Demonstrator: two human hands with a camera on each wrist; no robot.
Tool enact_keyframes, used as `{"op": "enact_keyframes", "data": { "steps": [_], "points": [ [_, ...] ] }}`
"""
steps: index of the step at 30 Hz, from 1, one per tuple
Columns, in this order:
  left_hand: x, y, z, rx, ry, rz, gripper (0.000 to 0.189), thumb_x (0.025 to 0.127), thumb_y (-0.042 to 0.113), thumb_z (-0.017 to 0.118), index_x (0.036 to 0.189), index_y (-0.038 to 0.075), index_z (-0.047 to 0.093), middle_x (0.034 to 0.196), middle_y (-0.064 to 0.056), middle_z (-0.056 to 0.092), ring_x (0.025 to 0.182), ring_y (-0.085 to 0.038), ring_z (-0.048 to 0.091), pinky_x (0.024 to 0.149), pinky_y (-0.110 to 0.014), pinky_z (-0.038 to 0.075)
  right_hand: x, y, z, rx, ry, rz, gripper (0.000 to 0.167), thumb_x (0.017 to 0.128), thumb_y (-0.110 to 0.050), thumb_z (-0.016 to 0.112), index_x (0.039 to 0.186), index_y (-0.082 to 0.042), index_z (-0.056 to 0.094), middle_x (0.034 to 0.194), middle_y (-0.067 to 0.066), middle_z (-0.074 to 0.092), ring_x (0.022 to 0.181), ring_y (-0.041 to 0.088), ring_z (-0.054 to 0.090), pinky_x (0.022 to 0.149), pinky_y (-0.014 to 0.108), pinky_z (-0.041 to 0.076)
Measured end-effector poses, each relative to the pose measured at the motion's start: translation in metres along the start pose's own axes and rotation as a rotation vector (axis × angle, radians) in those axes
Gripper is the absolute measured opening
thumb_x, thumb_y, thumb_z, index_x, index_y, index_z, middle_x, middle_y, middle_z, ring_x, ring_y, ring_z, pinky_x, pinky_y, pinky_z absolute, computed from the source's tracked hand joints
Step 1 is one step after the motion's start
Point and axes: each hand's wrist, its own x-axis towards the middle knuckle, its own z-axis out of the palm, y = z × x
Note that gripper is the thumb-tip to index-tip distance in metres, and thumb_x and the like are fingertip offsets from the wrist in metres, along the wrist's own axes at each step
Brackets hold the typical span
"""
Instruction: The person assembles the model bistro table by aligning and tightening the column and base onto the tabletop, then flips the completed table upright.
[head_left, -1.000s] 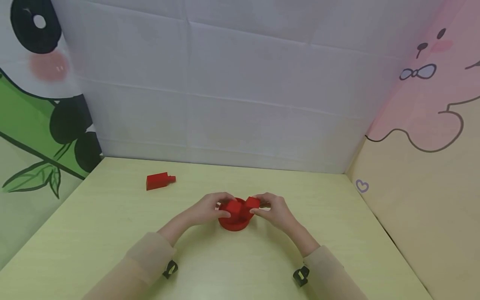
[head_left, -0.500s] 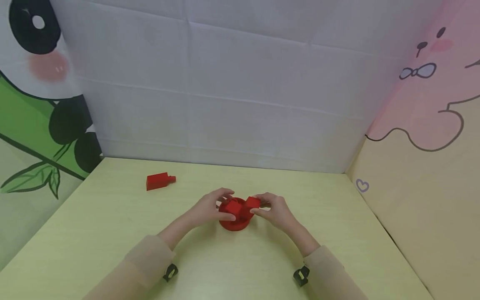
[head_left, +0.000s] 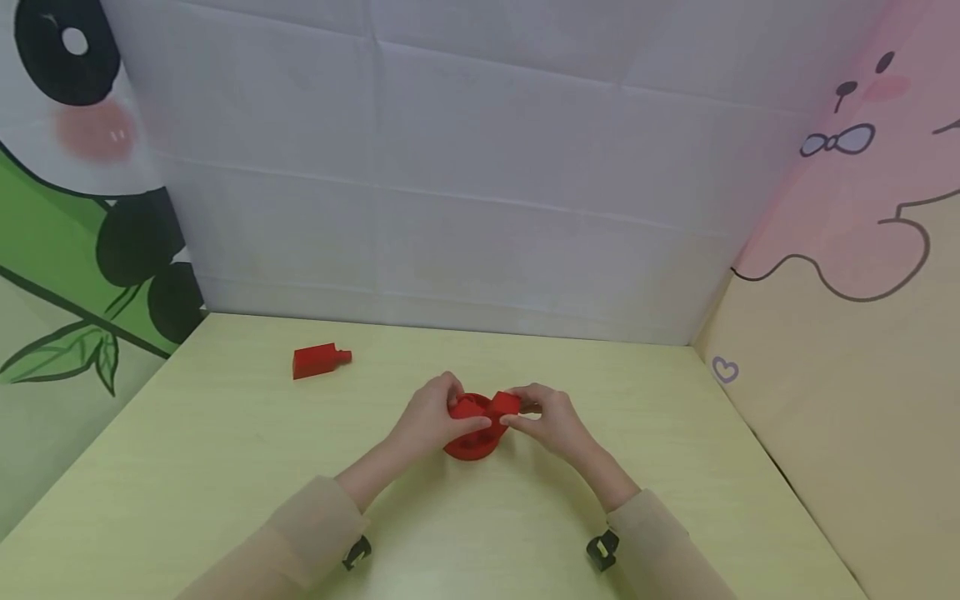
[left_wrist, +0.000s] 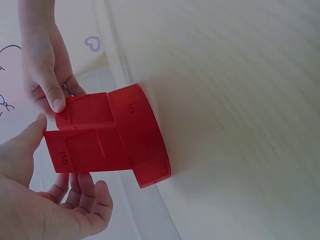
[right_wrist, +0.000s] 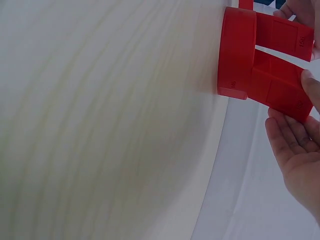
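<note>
Two red blocks rise from a round base; your left fingers pinch one, right fingers the other.

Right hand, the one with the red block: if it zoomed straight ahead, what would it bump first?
The right hand pinches a red block, so that is first in line. Just beyond it, the other red block at the left hand looks next, though depth is hard to judge.

I wear a plain beige left sleeve and matching right sleeve, small black angular fittings showing beside both; left hand and right hand ungloved.
</note>
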Motion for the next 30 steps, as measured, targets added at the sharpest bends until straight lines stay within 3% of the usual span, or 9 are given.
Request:
{"op": "enact_keyframes", "data": {
  "steps": [9, 15, 23, 30],
  "points": [
    [0.003, -0.006, -0.002, 0.013, -0.026, 0.014, 0.039, 0.073, 0.028, 0.082, 0.097, 0.012, 0.056, 0.086, 0.0, 0.055, 0.082, -0.017, 0.052, 0.063, -0.025, 0.05, 0.001, 0.0, 0.0, -0.008, -0.005, -0.004, 0.04, 0.079, -0.022, 0.077, 0.114, -0.008, 0.066, 0.101, 0.003, 0.068, 0.09, 0.017, 0.067, 0.081, 0.033, 0.055],
    [0.003, -0.007, -0.011, 0.004, -0.093, 0.024, 0.036, 0.073, 0.024, 0.082, 0.101, 0.014, 0.06, 0.088, 0.001, 0.056, 0.083, -0.017, 0.053, 0.065, -0.026, 0.051, 0.002, 0.001, 0.001, -0.016, -0.006, 0.001, 0.04, 0.079, -0.022, 0.077, 0.115, -0.008, 0.066, 0.101, 0.001, 0.068, 0.09, 0.015, 0.067, 0.081, 0.03, 0.055],
    [0.005, -0.016, -0.025, 0.054, -0.218, 0.138, 0.036, 0.076, 0.024, 0.079, 0.108, 0.015, 0.065, 0.097, 0.003, 0.059, 0.089, -0.017, 0.054, 0.067, -0.025, 0.05, 0.002, 0.001, 0.001, -0.002, -0.009, 0.002, 0.04, 0.079, -0.021, 0.077, 0.115, -0.007, 0.066, 0.102, 0.003, 0.068, 0.09, 0.017, 0.067, 0.081, 0.031, 0.055],
    [0.008, -0.025, -0.038, 0.053, -0.332, 0.235, 0.034, 0.082, 0.022, 0.073, 0.115, 0.019, 0.065, 0.109, 0.004, 0.061, 0.102, -0.017, 0.055, 0.085, -0.037, 0.049, 0.002, 0.001, 0.001, -0.002, -0.015, 0.015, 0.04, 0.079, -0.02, 0.077, 0.115, -0.008, 0.066, 0.102, 0.002, 0.068, 0.09, 0.015, 0.067, 0.082, 0.031, 0.055]
  ]
}}
